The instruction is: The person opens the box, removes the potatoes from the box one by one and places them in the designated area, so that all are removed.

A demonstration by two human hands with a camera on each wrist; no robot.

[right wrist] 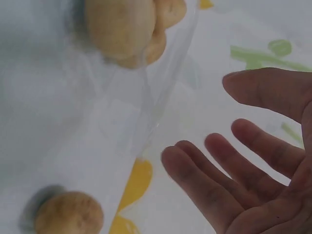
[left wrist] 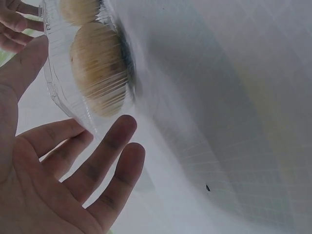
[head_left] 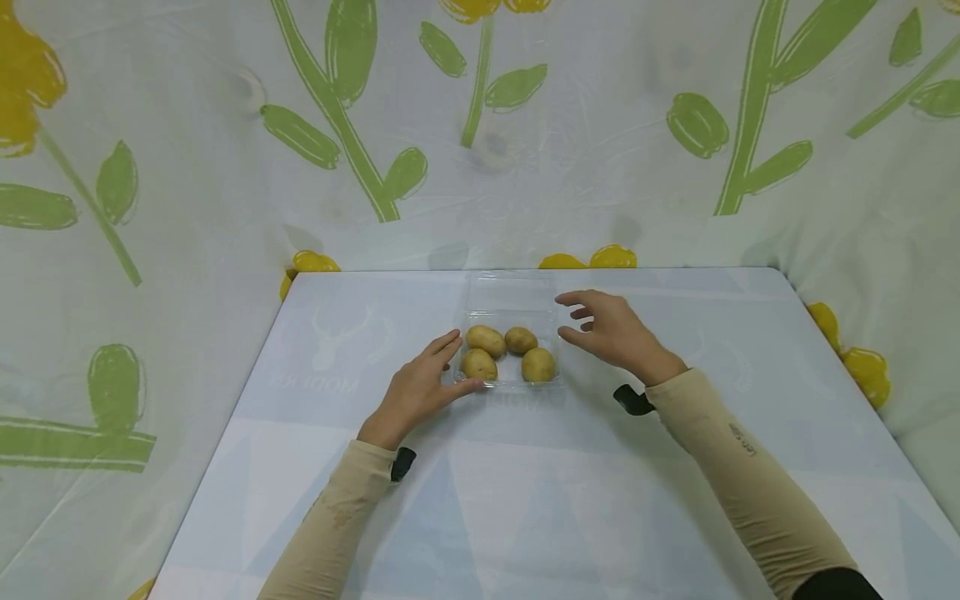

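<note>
A clear plastic clamshell box [head_left: 510, 384] sits mid-table with its lid [head_left: 510, 293] lying open toward the back. It holds several potatoes [head_left: 486, 340]. My left hand [head_left: 438, 368] lies open against the box's left side, thumb at its front-left corner. In the left wrist view the straight fingers [left wrist: 105, 151] sit just under the box's ribbed wall [left wrist: 56, 92], with a potato [left wrist: 97, 63] behind it. My right hand [head_left: 592, 327] hovers open by the box's right side, fingers spread, holding nothing. The right wrist view shows its fingers [right wrist: 229, 165] apart from the clear lid [right wrist: 161, 92].
The table [head_left: 525, 483] has a pale blue cloth with faint print. A white fabric with green stems and yellow flowers [head_left: 337, 117] hangs close behind and on both sides. The table's left and right edges run near the fabric.
</note>
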